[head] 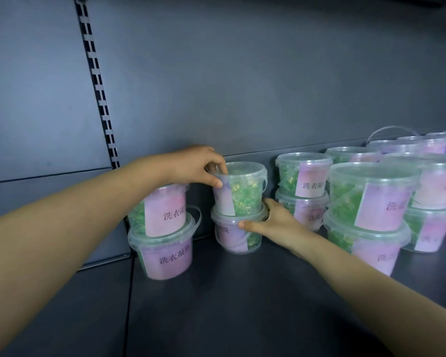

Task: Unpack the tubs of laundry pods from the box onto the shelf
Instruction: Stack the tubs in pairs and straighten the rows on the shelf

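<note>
Clear tubs of green laundry pods with pink labels stand in stacks of two on the dark shelf [229,292]. In the middle stack, an upper tub [245,191] sits on a lower tub [236,234]. My left hand [198,167] grips the upper tub at its left rim, thumb on the label. My right hand [271,220] holds the lower tub's lid edge from the right, thumb across its front. The box is out of view.
Another stack of two tubs [165,233] stands to the left by the shelf's side panel. Several more stacks [371,210] fill the right side up to the back wall [242,86]. A slotted upright [98,86] runs down the back left.
</note>
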Demonstrator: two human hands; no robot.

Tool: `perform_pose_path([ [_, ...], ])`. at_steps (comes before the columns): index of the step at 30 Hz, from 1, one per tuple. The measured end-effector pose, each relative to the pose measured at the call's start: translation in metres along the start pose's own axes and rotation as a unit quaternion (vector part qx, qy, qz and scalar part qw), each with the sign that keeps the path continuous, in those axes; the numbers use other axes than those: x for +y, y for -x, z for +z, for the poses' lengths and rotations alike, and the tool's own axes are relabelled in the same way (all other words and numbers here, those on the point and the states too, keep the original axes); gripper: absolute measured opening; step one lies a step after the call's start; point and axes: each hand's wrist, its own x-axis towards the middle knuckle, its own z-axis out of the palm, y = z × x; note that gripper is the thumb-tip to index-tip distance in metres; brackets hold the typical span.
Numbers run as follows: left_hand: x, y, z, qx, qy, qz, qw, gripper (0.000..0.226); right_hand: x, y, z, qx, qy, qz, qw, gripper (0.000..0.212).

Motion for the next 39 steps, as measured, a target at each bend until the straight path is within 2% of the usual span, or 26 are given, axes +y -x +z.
perform_pose_path([
  [2,0.007,0.000,0.003,0.018,0.011,-0.008,1.000,0.030,-0.001,0.001,0.012,0.022,0.049,-0.015,0.998,0.085],
  [3,0.012,-0.001,0.006,0.031,0.015,-0.011,0.999,0.030,-0.001,0.000,0.017,0.032,0.060,-0.016,0.998,0.095],
  [7,0.019,-0.001,0.012,0.059,0.041,-0.016,0.997,0.030,-0.003,-0.003,0.020,0.060,0.069,-0.006,0.996,0.107],
  [8,0.017,-0.001,0.012,0.047,0.059,-0.019,0.997,0.030,-0.001,-0.005,0.016,0.049,0.064,-0.014,0.997,0.107],
  [12,0.004,0.002,0.008,-0.026,0.135,-0.048,0.989,0.034,0.002,-0.003,-0.007,-0.044,-0.012,-0.014,0.999,0.058],
  [13,0.003,0.001,0.008,-0.037,0.142,-0.049,0.988,0.037,0.004,-0.004,-0.012,-0.064,-0.032,-0.011,0.997,0.055],
  [17,0.000,0.001,0.010,-0.032,0.147,-0.051,0.987,0.044,0.008,-0.007,-0.019,-0.091,-0.050,0.026,0.994,0.070],
  [20,0.002,0.000,0.013,-0.018,0.111,-0.047,0.993,0.043,0.008,-0.004,-0.007,-0.036,-0.022,0.024,0.999,0.067],
  [23,0.007,-0.004,0.015,-0.003,0.061,-0.036,0.997,0.041,0.006,0.000,0.013,0.031,0.051,-0.002,0.998,0.085],
  [25,0.009,-0.007,0.015,-0.001,0.038,-0.038,0.999,0.041,0.008,-0.002,0.018,0.044,0.067,-0.018,0.997,0.089],
  [27,0.009,-0.007,0.012,-0.008,0.043,-0.042,0.998,0.040,0.013,-0.006,0.010,0.027,0.058,-0.018,0.998,0.087],
  [30,0.007,-0.006,0.008,-0.023,0.074,-0.046,0.996,0.039,0.016,-0.002,-0.007,-0.023,0.014,-0.009,1.000,0.072],
  [32,0.006,-0.006,0.008,-0.021,0.078,-0.046,0.996,0.039,0.016,-0.003,-0.006,-0.034,0.019,-0.004,0.999,0.073],
  [33,0.005,-0.006,0.008,-0.017,0.080,-0.048,0.996,0.038,0.012,-0.003,0.000,-0.033,0.032,0.005,0.999,0.081],
  [35,0.005,-0.007,0.010,-0.009,0.080,-0.053,0.995,0.038,0.008,-0.007,0.015,-0.008,0.034,0.011,0.999,0.114],
  [36,0.005,-0.007,0.011,-0.006,0.077,-0.055,0.996,0.038,0.007,-0.009,0.022,0.013,0.023,0.011,1.000,0.119],
  [39,0.007,-0.008,0.012,-0.004,0.069,-0.057,0.996,0.039,0.001,-0.009,0.028,0.072,0.032,0.049,0.996,0.100],
])
